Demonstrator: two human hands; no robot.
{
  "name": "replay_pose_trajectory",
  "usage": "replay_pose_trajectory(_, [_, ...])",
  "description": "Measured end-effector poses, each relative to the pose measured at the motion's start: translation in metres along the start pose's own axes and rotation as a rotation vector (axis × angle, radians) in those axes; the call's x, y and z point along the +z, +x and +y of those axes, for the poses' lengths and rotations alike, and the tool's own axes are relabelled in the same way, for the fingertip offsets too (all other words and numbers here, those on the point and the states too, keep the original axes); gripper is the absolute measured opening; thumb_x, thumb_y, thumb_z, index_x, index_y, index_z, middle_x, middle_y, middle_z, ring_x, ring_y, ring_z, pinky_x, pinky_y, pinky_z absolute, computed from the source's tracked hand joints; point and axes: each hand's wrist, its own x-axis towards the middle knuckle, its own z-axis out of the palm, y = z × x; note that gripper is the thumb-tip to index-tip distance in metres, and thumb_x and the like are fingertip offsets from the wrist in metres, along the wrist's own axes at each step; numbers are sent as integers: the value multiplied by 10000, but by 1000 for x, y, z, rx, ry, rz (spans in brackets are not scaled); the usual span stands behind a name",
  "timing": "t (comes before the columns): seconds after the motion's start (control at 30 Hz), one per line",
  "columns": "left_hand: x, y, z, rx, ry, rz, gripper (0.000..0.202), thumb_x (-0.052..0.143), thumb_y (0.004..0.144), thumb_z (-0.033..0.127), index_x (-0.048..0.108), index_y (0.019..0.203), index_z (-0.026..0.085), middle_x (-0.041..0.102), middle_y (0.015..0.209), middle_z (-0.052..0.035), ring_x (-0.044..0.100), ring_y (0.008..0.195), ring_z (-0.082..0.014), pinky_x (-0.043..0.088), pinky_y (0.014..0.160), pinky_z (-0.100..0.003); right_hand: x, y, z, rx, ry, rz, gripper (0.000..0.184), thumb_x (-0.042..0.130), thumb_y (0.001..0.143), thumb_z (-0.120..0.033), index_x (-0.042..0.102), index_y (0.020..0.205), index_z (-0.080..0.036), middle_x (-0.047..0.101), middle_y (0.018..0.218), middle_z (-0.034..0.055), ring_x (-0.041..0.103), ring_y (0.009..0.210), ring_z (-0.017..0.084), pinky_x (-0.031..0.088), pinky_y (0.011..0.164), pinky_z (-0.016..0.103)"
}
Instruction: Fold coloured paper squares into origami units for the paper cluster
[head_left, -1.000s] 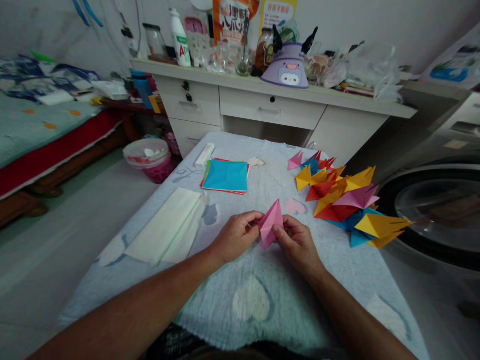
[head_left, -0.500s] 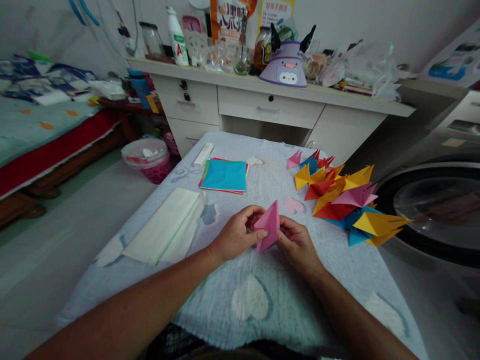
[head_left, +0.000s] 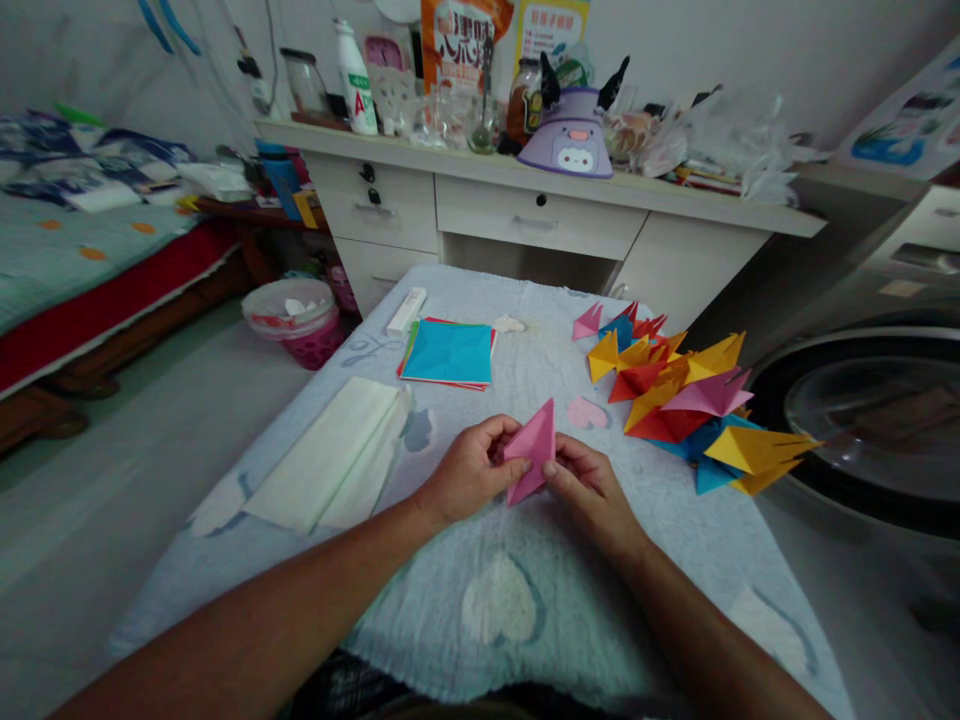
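Both hands hold a pink folded paper piece [head_left: 532, 448] just above the towel-covered table [head_left: 495, 600]. My left hand [head_left: 469, 470] pinches its left side with curled fingers. My right hand [head_left: 592, 490] grips its right edge with thumb and fingers closed. The piece points up, a narrow kite shape. To the right lies a pile of folded paper shapes [head_left: 682, 395] in yellow, red, pink and blue. A stack of flat coloured paper sheets [head_left: 450, 352], blue on top, lies further back at the middle.
A folded white cloth [head_left: 337, 455] lies at the left of the table, a small white tube [head_left: 406, 310] beyond it. A cluttered white desk [head_left: 540, 205] stands behind. A bed [head_left: 82, 260] and a pink bin [head_left: 296, 318] are at left, a washing machine [head_left: 870, 420] at right.
The pink piece has turned slightly in my fingers and shifted a little left; my right thumb has slid up along its edge. The view has barely moved.
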Motion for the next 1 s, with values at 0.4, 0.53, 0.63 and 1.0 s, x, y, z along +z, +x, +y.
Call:
replay_pose_trajectory(0.4, [-2, -1, -12, -69, 65, -71, 349, 651, 799, 450, 549, 688, 135, 422, 618, 50, 377, 568, -80, 280, 522, -203, -2, 4, 8, 60, -35, 95, 272, 643, 845, -460, 634, 833, -188, 574, 697, -13, 492, 605, 117, 410, 576, 238])
replay_pose_trajectory(0.53, [-1, 0, -10, -69, 73, -68, 312, 629, 817, 420, 574, 713, 132, 457, 629, 44, 405, 574, -85, 298, 528, -203, -2, 7, 14, 77, -10, 121, 268, 685, 809, -448, 607, 855, -196, 600, 726, -15, 508, 597, 110, 408, 551, 224])
replay_pose_trajectory(0.63, [0, 2, -9, -48, -20, -44, 242, 605, 835, 373, 599, 848, 132, 557, 722, 18, 497, 643, -103, 374, 592, -210, -2, 9, 19, 93, 2, 144, 294, 701, 791, -438, 574, 918, -205, 625, 758, -12, 529, 602, 111, 401, 530, 215])
replay_pose_trajectory(1.0, [1, -3, -7, 12, 391, 35, 322, 456, 866, 148, 438, 1184, 198, 470, 554, 92, 459, 506, -117, 305, 551, -228, -6, 9, 21, 23, -539, 227, 291, 566, 867, -311, 511, 1135, -211, 518, 587, -76, 473, 504, 125, 335, 514, 247])
